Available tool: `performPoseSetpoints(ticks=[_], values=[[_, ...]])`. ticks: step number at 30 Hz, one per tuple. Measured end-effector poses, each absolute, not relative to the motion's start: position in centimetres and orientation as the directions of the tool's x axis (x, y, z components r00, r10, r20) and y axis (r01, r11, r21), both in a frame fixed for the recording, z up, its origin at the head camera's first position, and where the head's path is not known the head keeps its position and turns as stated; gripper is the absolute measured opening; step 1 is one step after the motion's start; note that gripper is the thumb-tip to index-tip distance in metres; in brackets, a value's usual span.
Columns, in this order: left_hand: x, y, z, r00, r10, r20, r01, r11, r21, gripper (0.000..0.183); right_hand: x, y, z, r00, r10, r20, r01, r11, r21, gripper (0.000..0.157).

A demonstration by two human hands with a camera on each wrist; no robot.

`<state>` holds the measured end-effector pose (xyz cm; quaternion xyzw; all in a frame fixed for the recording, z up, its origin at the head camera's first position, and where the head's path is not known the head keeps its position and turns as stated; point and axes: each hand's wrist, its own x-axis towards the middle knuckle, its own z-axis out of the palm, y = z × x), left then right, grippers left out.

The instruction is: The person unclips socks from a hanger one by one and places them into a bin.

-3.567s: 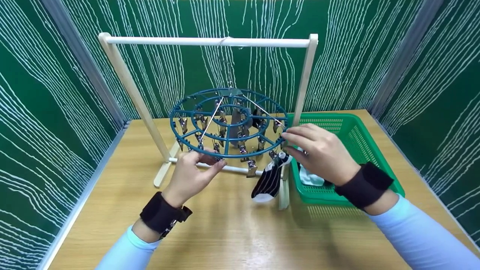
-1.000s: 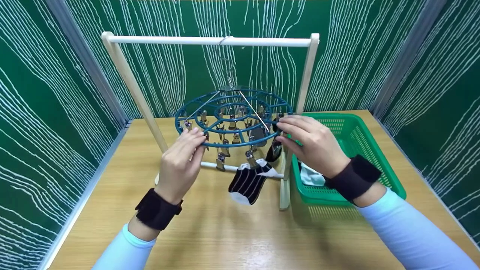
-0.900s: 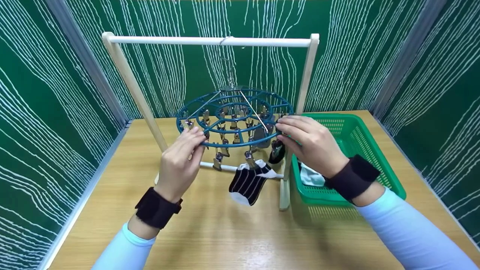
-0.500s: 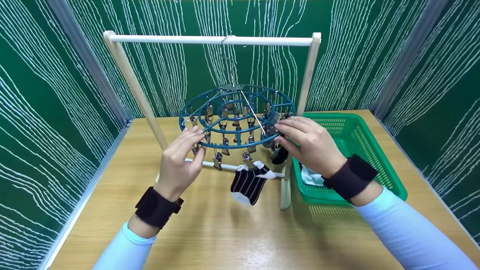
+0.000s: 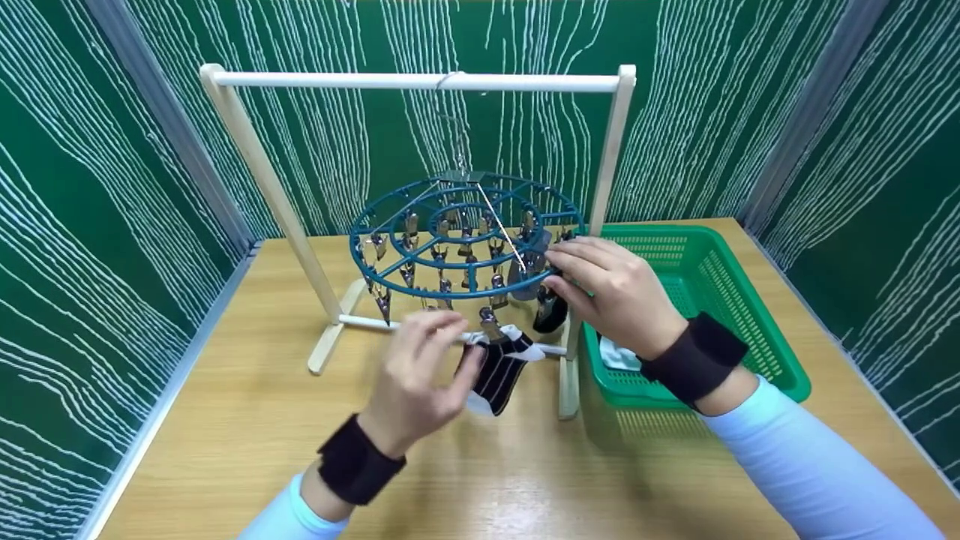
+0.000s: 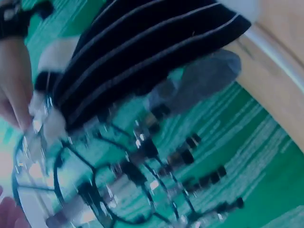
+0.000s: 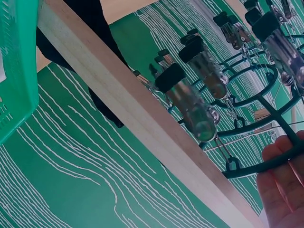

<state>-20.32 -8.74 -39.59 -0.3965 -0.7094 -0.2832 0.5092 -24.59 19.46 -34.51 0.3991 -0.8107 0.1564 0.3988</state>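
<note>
A round blue clip hanger hangs by its hook, metal clips dangling from its rings. My right hand pinches its rim at the right; in the right wrist view my fingers lie against the rim. My left hand, blurred, is below the front rim with fingers loosely bent, right by a striped black-and-white sock held in a clip. That sock fills the top of the left wrist view. A grey sock and a dark sock hang toward the right.
A wooden stand with a white top bar carries the hanger; its right post crosses the right wrist view. At right on the table sits a green basket with a pale cloth inside. Green walls enclose the table.
The hanger has turned, bringing the striped sock leftward to the front and the grey sock to the right. My left hand has left the rim and moved down and right toward the striped sock.
</note>
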Motion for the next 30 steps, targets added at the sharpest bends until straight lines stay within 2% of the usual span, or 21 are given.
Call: performPoseSetpoints(ticks=[2, 9, 12, 14, 21, 30], values=[[-19.9, -8.1, -39.9, -0.239, 0.288, 0.927, 0.85, 0.525, 0.056, 0.03, -24.6, 19.5, -34.5, -0.362, -0.518, 0.775, -0.769, 0.636, 0.065, 0.031], [-19.8, -6.8, -39.7, -0.58, 0.279, 0.765, 0.769, 0.498, 0.401, 0.041, -24.3, 19.6, -34.4, -0.366, -0.515, 0.775, -0.758, 0.649, 0.073, 0.032], [-20.1, -6.6, -39.2, -0.677, 0.294, 0.675, 0.722, 0.444, 0.531, 0.039, -24.3, 19.6, -34.6, -0.365, -0.511, 0.778, -0.759, 0.648, 0.069, 0.032], [-20.3, -6.5, -39.1, -0.707, 0.305, 0.638, 0.702, 0.411, 0.581, 0.035, -24.3, 19.6, -34.6, -0.366, -0.512, 0.777, -0.76, 0.647, 0.068, 0.032], [-20.7, -6.4, -39.1, -0.743, 0.288, 0.604, 0.67, 0.325, 0.668, 0.019, -24.2, 19.6, -35.0, -0.378, -0.523, 0.763, -0.757, 0.65, 0.07, 0.032], [-20.9, -6.6, -38.8, -0.844, 0.243, 0.478, 0.531, 0.257, 0.807, 0.024, -24.4, 19.8, -35.9, -0.345, -0.492, 0.799, -0.778, 0.627, 0.05, 0.03]])
